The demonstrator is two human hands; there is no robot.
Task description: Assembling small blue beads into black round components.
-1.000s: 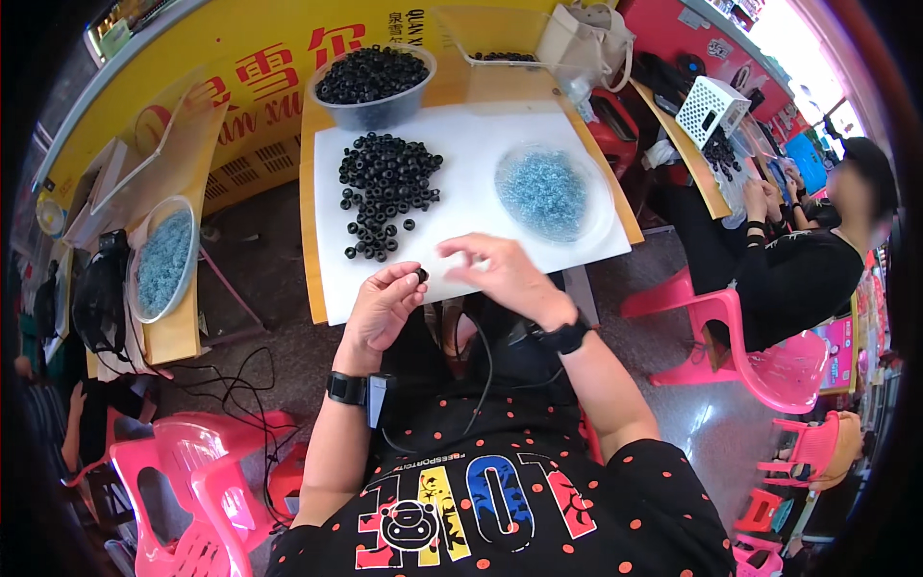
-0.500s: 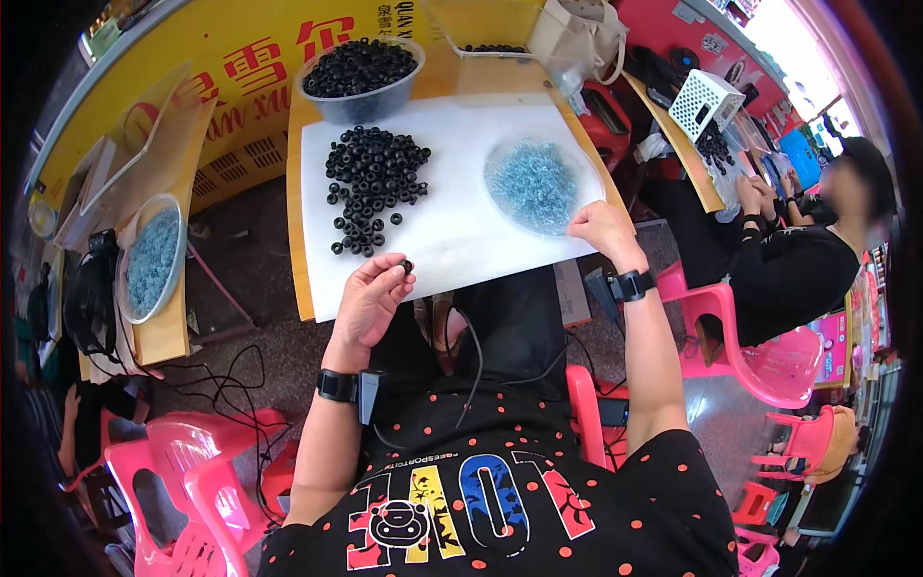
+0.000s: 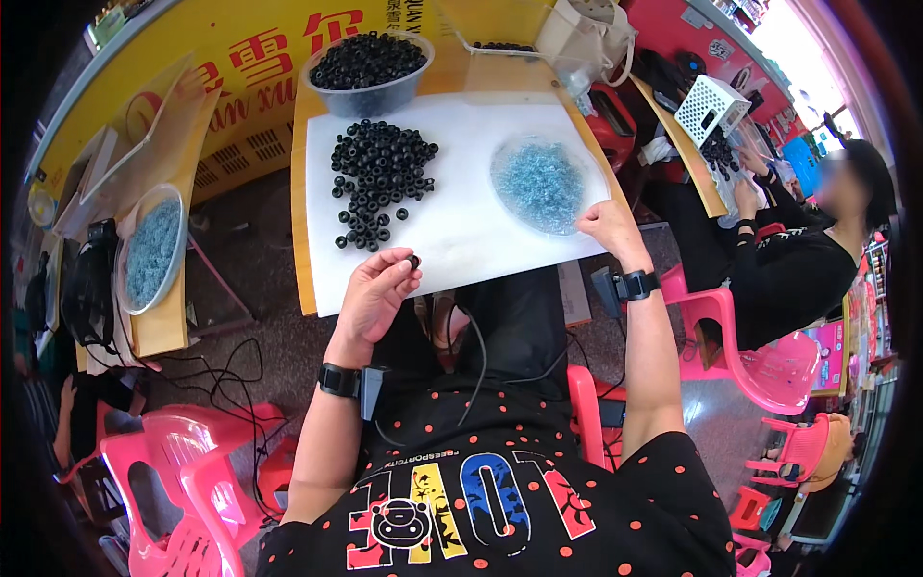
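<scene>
Left hand (image 3: 378,293): positioned at the near edge of the tabletop (image 3: 300,212), toward the near left corner; grip narrow, holding one black bead (image 3: 413,262) between thumb and forefinger. Right hand (image 3: 612,231): positioned at the right edge, beside the clear dish (image 3: 594,183) of pale blue beads (image 3: 540,183); grip narrow, contents cannot be determined. Loose black beads (image 3: 383,165): left half, below the tub (image 3: 363,102) at the far left corner.

We hold one black bead (image 3: 414,262) in our left hand (image 3: 377,290). Blue bits (image 3: 540,183) lie in a round clear dish (image 3: 594,181).
</scene>
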